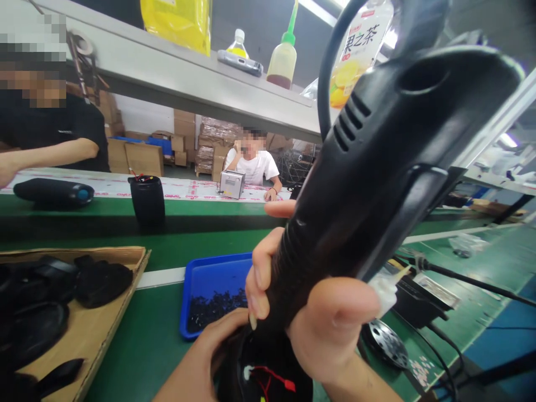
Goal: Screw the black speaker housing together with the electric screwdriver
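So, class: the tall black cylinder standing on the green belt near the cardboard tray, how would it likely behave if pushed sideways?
The black cylinder stands upright and is taller than it is wide, so a high push would probably tip it. Once on its round side, it would likely roll along the green belt. Wires poke out of its top, so it is probably unfinished and somewhat fragile.

bottle label (360, 47) reads 果之茶, tape lettering on far table unreadable

Black power screwdriver (377, 167), blue tray (209, 279) of black screws (215, 307), green bench (138, 335), yellow bag (178, 22).
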